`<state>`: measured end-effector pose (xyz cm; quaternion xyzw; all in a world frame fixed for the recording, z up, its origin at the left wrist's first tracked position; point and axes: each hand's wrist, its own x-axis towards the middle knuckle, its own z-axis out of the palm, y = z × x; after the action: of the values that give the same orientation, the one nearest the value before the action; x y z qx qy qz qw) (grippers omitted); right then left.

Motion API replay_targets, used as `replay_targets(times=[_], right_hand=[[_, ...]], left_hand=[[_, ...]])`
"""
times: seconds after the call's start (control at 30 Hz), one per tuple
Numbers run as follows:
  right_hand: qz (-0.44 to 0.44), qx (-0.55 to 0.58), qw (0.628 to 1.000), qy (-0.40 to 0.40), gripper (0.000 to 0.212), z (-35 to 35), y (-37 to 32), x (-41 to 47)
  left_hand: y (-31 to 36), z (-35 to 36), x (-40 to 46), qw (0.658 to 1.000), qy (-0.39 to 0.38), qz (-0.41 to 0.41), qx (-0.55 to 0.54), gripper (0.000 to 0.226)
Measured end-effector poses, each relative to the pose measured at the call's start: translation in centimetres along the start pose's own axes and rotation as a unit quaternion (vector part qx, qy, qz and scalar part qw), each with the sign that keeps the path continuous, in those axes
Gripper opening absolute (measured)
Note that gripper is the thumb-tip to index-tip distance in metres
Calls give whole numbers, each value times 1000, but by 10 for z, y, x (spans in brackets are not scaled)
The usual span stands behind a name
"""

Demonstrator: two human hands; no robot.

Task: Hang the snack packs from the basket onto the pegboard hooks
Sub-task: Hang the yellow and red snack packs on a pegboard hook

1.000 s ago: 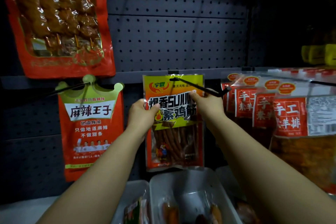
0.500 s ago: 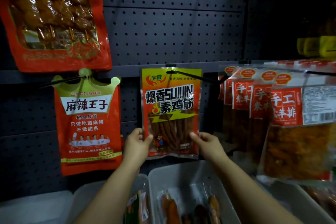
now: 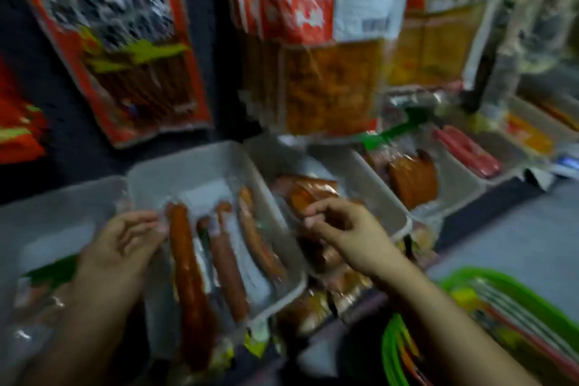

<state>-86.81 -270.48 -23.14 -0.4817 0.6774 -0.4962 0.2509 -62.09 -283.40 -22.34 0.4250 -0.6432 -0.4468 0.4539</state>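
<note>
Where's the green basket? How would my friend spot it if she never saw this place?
Start at the row of grey trays of wrapped sausages below the hanging snack packs. Go down to the picture's bottom right corner, past the right hand. The green basket sits there, the only bright green container, with flat packs inside.

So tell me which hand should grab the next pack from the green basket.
Right. The right hand hangs empty with fingers loosely curled, on the side of the green basket at lower right. The left hand is over the grey trays, farther away.
</note>
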Motion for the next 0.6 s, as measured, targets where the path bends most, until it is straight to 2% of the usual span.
replay_targets(times=[0.1, 0.23, 0.37, 0.5, 0.6], right_hand=[[70, 3, 997, 29, 18, -47, 43, -65], [170, -75, 979, 82, 16, -105, 121, -152], [270, -150, 943, 127, 12, -151, 197, -228], [329, -202, 915, 117, 2, -172, 249, -259], [324, -286, 897, 97, 22, -182, 281, -248]], left_hand=[[-1, 61, -56, 996, -81, 7, -23, 24], [-9, 165, -127, 976, -214, 6, -34, 10], [-34, 256, -185, 932, -362, -4, 3, 22], [-69, 322, -207, 882, -468, -21, 58, 12], [-98, 365, -207, 846, -509, -45, 153, 6]])
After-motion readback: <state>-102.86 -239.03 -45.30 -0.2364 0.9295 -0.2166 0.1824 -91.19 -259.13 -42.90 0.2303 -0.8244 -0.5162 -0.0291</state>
